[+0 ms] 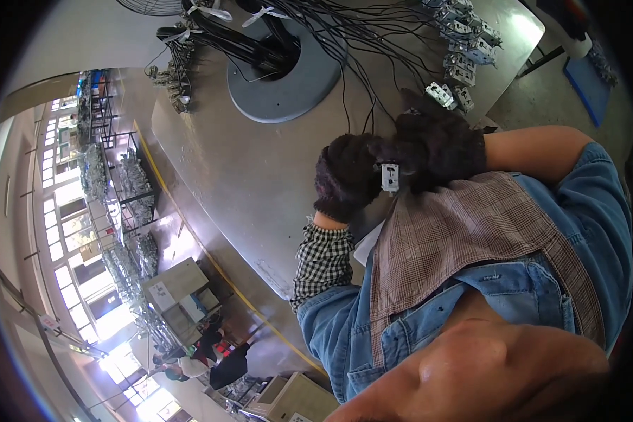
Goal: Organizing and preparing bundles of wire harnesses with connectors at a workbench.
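Note:
Both of my hands wear dark knitted gloves and meet in front of my chest, close to the table's near edge. A small silver metal part (390,177), boxy with dark openings in its face, sticks out between them. My left hand (346,172) is closed against it from the left. From the other side my right hand (443,148) is curled round it, its fingers partly hidden. Thin black cables (362,88) run down from the far side of the table to the gloves. Where they end among the fingers is hidden.
The grey table (211,165) carries a round grey base (288,105) with thick black cable bundles. Clustered silver metal parts (464,63) lie at the far right, and more metal ends (176,81) hang at the left. Racks (133,183) and a cabinet (183,295) stand beyond a yellow floor line.

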### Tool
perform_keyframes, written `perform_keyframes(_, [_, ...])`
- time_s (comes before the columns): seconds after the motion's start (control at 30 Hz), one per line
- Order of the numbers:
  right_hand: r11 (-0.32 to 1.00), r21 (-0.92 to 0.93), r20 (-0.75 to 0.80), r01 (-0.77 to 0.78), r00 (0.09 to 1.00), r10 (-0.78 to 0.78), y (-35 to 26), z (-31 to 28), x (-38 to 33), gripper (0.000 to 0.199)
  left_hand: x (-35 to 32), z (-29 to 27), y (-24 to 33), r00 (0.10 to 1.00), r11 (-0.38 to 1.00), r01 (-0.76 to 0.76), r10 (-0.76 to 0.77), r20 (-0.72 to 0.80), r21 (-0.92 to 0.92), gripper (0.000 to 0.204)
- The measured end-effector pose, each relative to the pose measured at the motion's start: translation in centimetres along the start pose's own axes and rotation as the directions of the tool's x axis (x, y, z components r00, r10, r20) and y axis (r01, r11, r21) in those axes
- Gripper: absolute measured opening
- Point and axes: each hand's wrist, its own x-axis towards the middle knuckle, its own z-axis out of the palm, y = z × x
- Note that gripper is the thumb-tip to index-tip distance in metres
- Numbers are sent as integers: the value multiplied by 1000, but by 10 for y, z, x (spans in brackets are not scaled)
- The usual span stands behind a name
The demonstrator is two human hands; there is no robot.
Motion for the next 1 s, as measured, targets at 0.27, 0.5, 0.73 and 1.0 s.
perform_keyframes(0.27, [981,-194,-49,11,999,-21,4,8,-11,71,-9,-4,-6,999,1000,20,-20,30,-15,57])
perform_keyframes(0.5, [989,-150,81,-3,997,15,11,18,-19,61,-1,12,11,998,992,-16,9,-55,-124,70])
perform_keyframes(0.73, [927,-370,92,-64,990,105,6,8,-24,57,-6,30,15,965,976,-126,79,-250,-177,83])
perform_keyframes(1.0, [923,-376,68,-78,991,111,7,4,-26,68,9,31,30,973,935,47,-123,-196,-351,77])
